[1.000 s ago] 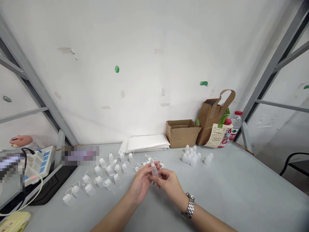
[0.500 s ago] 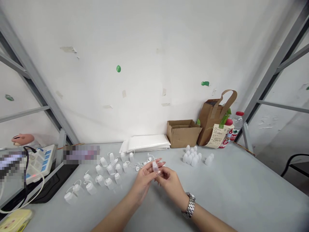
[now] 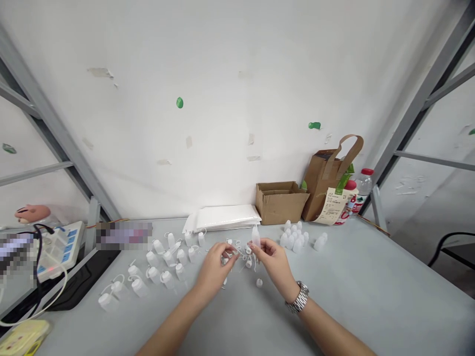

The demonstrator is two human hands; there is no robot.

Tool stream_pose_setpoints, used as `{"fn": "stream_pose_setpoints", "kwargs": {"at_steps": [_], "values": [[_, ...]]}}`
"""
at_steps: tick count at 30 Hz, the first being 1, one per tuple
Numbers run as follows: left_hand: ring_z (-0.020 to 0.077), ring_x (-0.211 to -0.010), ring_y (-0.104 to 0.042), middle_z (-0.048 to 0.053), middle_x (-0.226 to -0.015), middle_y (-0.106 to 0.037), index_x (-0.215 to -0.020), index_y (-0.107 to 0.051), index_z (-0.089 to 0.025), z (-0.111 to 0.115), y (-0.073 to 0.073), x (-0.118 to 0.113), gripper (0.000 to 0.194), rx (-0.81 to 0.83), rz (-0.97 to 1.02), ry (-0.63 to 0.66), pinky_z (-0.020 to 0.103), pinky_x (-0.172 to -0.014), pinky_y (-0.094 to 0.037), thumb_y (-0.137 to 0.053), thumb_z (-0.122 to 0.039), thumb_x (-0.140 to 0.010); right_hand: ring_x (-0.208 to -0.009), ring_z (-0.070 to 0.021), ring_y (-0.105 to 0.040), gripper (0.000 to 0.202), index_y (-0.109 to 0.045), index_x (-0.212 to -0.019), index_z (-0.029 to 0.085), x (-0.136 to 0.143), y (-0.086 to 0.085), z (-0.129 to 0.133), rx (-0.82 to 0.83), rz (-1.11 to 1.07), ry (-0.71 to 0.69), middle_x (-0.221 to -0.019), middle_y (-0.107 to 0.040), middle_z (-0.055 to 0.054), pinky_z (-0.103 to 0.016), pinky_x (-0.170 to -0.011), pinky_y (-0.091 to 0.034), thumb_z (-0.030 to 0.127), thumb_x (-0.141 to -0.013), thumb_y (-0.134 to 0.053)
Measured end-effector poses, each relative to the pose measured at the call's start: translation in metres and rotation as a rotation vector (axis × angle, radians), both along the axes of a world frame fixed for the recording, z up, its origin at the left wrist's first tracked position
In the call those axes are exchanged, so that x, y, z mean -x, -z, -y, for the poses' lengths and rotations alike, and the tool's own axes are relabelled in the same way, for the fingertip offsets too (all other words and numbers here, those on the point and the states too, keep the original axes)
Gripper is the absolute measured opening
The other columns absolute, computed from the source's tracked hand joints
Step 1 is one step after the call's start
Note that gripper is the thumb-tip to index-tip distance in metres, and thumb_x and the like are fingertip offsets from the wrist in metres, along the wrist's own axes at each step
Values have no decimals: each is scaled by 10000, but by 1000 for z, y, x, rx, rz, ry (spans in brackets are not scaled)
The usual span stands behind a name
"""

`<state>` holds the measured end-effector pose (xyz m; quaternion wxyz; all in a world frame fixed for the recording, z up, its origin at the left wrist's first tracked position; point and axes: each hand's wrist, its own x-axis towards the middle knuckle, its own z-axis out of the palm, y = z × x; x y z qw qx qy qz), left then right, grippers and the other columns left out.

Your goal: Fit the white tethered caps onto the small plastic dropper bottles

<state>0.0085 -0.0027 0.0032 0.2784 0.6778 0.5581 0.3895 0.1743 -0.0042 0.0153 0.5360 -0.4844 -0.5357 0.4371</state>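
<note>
My right hand [image 3: 272,254] pinches a small translucent white bottle [image 3: 256,236] between thumb and fingertips, above the table. My left hand [image 3: 218,262] is closed, its fingertips together over a loose pile of small white caps with thin straps [image 3: 243,254]; what they grip, if anything, is too small to make out. A single white cap [image 3: 259,283] lies apart, just in front of the pile. Left of my left hand stand several small bottles with strapped caps [image 3: 167,279]. Right of my right hand is a cluster of small white bottles without visible straps [image 3: 295,240].
Along the wall are a stack of white envelopes [image 3: 226,217], an open cardboard box [image 3: 280,205], a brown paper bag [image 3: 319,183] and a red-capped bottle [image 3: 365,185]. At the left are a power strip [image 3: 61,252], cables, a black tablet-like slab [image 3: 83,279] and a yellow case [image 3: 24,336].
My hands were together around a small bottle with a strapped cap; now they are apart. My right hand holds a bottle up, and my left is over the caps, which show more fully.
</note>
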Motion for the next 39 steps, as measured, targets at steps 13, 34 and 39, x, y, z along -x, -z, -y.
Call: {"fn": "stream_pose_setpoints", "kwargs": {"at_steps": [13, 34, 39], "values": [[228, -895, -532, 68, -877, -585, -816, -602, -181, -3, 26, -2, 108, -66, -585, -32, 346, -773, -420, -496, -182, -794, -590, -139, -496, 311, -628, -754, 140, 1, 3, 1, 22, 38, -77, -632, -577, -8, -240, -548, -394, 449, -718, -619], [209, -896, -529, 61, -914, -559, -885, -618, -218, -2, 17, 28, 364, 66, -401, 182, 321, -781, -400, -349, -42, -714, -603, -155, -525, 338, -623, -784, 148, 1, 7, 0, 49, 110, -125, -650, -595, -17, -254, -555, -408, 480, -733, -589], [225, -902, -529, 69, -880, -568, -834, -613, -206, -10, 19, 25, 274, 15, -489, 199, 332, -785, -389, -379, -84, -757, -579, -148, -520, 343, -639, -785, 145, 3, 9, 0, 41, 98, -128, -628, -593, -9, -247, -537, -400, 480, -722, -603]]}}
